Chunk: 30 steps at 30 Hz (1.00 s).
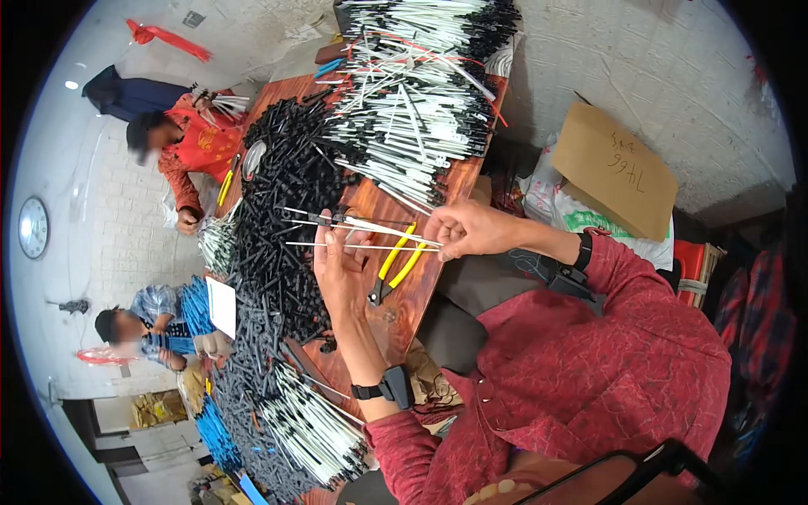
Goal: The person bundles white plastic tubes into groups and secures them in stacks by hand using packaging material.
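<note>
Hands holding strips, bare table edge

Your shirt is deep red with a darker mottled pattern, your rods white, the pliers yellow-handled, the counter reddish brown with dark grain, the small parts black and grey, and the cardboard box tan.

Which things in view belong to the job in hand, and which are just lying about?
Likely in the job:
- thin white strips, held between left hand and right hand
- piled long white strips with black ends
- heaped small black pieces
- yellow-handled pliers, unheld, possibly used

Apparently just about:
- brown cardboard box
- round white wall clock
</note>
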Motion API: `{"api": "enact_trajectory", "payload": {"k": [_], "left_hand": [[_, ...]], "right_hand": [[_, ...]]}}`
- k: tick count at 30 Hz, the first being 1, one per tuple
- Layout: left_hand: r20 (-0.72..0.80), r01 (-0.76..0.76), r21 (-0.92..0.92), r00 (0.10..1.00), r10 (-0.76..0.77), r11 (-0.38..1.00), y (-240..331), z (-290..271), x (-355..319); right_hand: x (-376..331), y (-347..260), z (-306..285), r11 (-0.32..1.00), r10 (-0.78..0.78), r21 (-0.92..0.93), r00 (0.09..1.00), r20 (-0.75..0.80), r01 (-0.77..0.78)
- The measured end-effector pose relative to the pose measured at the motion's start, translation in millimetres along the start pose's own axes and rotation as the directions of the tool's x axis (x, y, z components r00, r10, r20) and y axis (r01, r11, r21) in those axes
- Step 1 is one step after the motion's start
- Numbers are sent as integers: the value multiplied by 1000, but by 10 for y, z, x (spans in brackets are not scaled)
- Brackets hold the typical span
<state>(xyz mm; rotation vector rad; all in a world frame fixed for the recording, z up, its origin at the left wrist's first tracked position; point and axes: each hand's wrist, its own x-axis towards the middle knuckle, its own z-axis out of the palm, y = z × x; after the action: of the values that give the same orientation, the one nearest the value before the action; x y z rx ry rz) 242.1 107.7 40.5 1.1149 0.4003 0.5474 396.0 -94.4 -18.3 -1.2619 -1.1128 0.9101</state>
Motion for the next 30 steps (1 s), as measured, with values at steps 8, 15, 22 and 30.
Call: {"api": "enact_trajectory", "payload": {"k": [8, 15, 22, 30], "left_hand": [[-240, -160, 131, 952, 188, 978, 42, -191, -437], [-500, -301, -309, 858, 115, 902, -117, -492, -589], [112, 27, -792, 989, 101, 610, -343, -918, -632], [-40, 10, -816, 996, -74, 578, -439, -830, -571]], "right_hand": [[-128, 69, 389, 996, 84, 28, 994, 72, -86], [-209, 163, 678, 988, 147, 36, 989, 18, -148], [-9, 52, 240, 702, -239, -709, 961, -140, 71], [176, 55, 1, 438, -74, -866, 951, -300, -239]]}}
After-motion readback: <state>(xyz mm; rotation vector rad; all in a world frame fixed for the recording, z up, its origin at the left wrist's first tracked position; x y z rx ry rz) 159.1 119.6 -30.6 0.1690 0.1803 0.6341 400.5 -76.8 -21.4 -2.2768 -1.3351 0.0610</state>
